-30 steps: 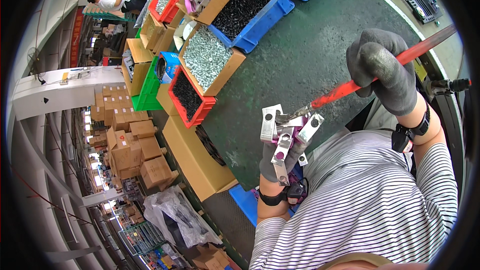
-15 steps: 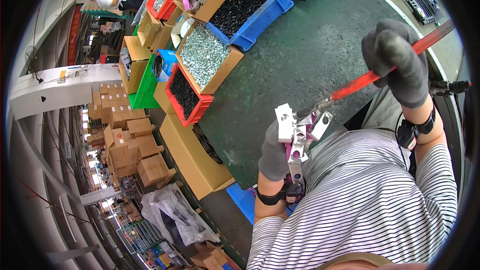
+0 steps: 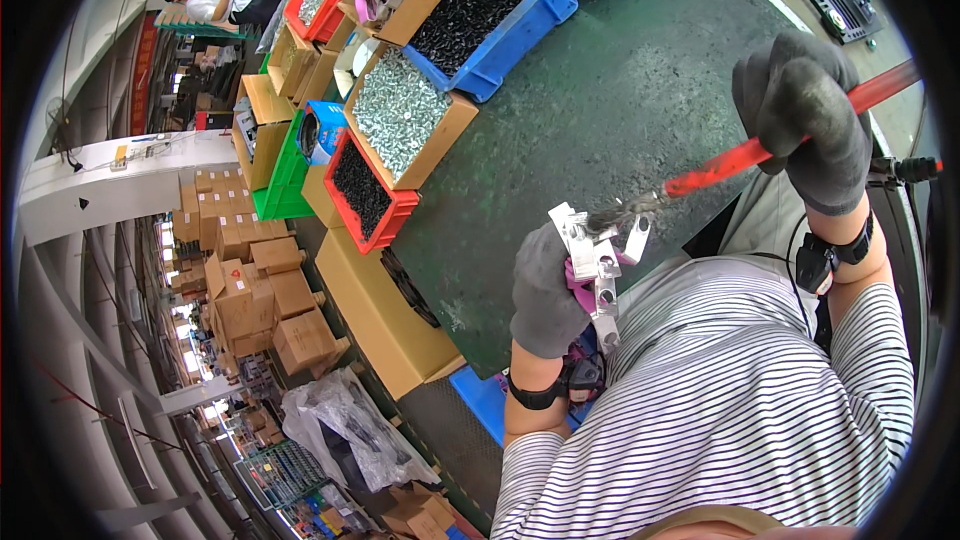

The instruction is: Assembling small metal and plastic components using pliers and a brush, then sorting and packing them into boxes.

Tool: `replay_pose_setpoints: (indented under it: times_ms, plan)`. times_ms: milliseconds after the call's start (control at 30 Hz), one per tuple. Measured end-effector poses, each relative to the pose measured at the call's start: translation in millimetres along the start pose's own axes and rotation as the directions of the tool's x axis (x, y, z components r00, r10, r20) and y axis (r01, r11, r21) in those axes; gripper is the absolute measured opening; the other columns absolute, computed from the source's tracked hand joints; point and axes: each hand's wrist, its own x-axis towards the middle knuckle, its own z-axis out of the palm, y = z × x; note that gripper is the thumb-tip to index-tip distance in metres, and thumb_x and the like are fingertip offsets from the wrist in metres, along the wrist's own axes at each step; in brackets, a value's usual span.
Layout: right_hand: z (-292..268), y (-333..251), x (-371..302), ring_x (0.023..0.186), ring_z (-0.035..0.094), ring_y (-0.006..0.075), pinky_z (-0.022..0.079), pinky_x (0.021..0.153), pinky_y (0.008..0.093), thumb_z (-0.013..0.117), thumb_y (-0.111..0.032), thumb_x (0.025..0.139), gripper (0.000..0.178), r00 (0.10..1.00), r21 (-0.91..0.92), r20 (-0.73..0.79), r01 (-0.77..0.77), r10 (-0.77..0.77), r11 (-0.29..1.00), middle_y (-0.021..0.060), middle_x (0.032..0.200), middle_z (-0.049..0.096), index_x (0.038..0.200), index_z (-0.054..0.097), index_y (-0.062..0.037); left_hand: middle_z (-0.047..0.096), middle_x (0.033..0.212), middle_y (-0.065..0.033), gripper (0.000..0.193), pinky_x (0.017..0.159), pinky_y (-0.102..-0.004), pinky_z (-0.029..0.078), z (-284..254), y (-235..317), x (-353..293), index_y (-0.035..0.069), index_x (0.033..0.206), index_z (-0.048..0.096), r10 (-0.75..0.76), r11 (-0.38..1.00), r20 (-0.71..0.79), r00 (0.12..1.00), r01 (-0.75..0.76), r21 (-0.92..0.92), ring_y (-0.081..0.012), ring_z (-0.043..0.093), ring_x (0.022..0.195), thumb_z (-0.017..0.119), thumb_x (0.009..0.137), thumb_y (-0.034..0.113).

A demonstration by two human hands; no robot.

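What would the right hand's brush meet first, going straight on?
Likely the metal brackets in the left hand: the red-handled brush in the right hand points at them, bristles close or touching; depth is unclear.

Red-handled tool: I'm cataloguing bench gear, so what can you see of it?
The red-handled tool looks like a brush: a long, straight red handle, a mottled greyish section, then a dark, rough tip. It slants down to the left, partly against the green tabletop. The gloved right hand grips the handle in a closed fist. The tip overlaps the silver brackets in the gloved left hand; exact contact is unclear.
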Motion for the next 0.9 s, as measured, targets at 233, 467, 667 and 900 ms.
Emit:
replay_pose_setpoints:
  times_ms: [233, 467, 667, 900]
  plan:
    - [3, 5, -4, 0.038, 0.036, 0.0065, 0.028, 0.039, 0.0214, 0.046, -0.033, 0.087, 0.036, 0.996, -0.103, -0.084, -0.033, 0.024, 0.994, -0.0021, 0.047, 0.043, 0.059, 0.043, -0.0105, 0.059, 0.090, -0.0134, 0.035, 0.071, -0.0389, 0.045, -4, -12, 0, 0.005, 0.099, 0.058, 0.287, 0.918, 0.022, 0.958, -0.281, 0.280, -0.0328, 0.057, 0.080, 0.069, 0.068, 0.016]
    - [-19, 16, -13, 0.044, 0.029, 0.0067, 0.026, 0.052, 0.0226, 0.040, -0.035, 0.092, 0.033, 0.982, 0.115, -0.186, 0.001, 0.021, 0.993, -0.0041, 0.049, 0.034, 0.070, 0.037, -0.0113, 0.060, 0.098, -0.0093, 0.030, 0.088, -0.0471, 0.043, -5, -1, 11, 0.009, 0.100, 0.057, -0.021, 0.413, -0.183, 0.983, -0.158, -0.897, -0.0247, 0.058, 0.090, 0.059, 0.084, 0.035]
    - [3, 26, -32, 0.042, 0.037, 0.0077, 0.029, 0.040, 0.0211, 0.045, -0.034, 0.090, 0.034, 0.983, 0.121, -0.128, -0.120, 0.135, 0.985, 0.0018, 0.056, 0.041, 0.069, 0.043, -0.0077, 0.057, 0.088, -0.0068, 0.028, 0.075, -0.0365, 0.044, -17, -7, 20, 0.007, 0.094, 0.057, -0.090, 0.109, -0.127, 0.988, -0.117, -0.987, -0.0196, 0.052, 0.078, 0.053, 0.089, 0.034]
    - [30, 32, -42, 0.048, 0.045, 0.0101, 0.036, 0.043, 0.0223, 0.051, -0.029, 0.088, 0.028, 1.000, 0.095, 0.005, -0.024, 0.024, 0.995, 0.0036, 0.059, 0.048, 0.073, 0.048, -0.0059, 0.057, 0.077, -0.0079, 0.026, 0.069, -0.0349, 0.044, -4, -11, 34, 0.007, 0.091, 0.057, -0.179, -0.063, 0.005, 0.984, -0.006, -0.998, -0.0193, 0.053, 0.072, 0.052, 0.089, 0.033]
